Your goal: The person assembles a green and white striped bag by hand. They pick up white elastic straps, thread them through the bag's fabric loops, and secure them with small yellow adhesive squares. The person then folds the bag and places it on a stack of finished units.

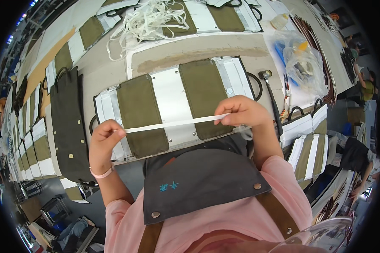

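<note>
Head view: left hand (105, 137) closed, fingertips pinching one end of a narrow white strip (173, 124); right hand (240, 110) closed likewise, pinching the other end. Strip pulled taut between both, long axis running left to right with a slight rise toward the right hand. Held just above a flat olive-and-white bag panel (169, 109) lying across the tabletop (190, 52), the strip's length roughly in line with the panel's long side and crossing its near half. Neither hand nearer the strip than the other, each gripping an end; middle of the strip unsupported, hanging over the white centre band of the panel. Beyond the panel, a loose heap of white strips (150, 19) near the far edge. Off to the right, a hammer (272, 99) lying with head away from the body, just beside the right hand. Dark panel (67, 122) well to the left.
</note>
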A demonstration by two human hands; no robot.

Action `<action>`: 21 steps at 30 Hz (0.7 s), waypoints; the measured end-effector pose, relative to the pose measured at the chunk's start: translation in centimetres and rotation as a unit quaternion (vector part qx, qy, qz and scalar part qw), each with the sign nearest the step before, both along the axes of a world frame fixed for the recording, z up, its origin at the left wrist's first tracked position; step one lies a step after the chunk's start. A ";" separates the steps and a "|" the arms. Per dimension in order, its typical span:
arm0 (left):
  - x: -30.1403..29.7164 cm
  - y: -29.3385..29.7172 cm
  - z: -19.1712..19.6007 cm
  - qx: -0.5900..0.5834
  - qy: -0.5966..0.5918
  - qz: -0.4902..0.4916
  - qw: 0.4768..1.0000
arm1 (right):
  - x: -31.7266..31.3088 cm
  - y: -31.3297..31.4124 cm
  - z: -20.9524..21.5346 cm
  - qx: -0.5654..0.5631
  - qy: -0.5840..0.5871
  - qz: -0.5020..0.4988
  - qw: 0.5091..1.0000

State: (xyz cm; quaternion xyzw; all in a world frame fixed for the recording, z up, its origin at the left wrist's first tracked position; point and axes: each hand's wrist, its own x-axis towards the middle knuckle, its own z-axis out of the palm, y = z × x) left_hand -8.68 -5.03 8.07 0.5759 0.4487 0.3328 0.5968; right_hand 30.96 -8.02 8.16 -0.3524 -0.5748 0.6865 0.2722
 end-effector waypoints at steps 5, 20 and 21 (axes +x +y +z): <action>-4.2 0.1 -0.7 0.015 0.038 0.097 0.994 | 4.9 0.2 -0.3 -0.036 -0.109 -0.093 0.989; -2.8 6.3 -7.5 0.094 0.436 0.082 0.891 | 9.0 5.2 -7.3 0.151 -0.416 -0.299 0.845; -2.8 6.2 -7.4 0.098 0.428 0.082 0.895 | 9.3 5.3 -7.1 0.146 -0.416 -0.287 0.851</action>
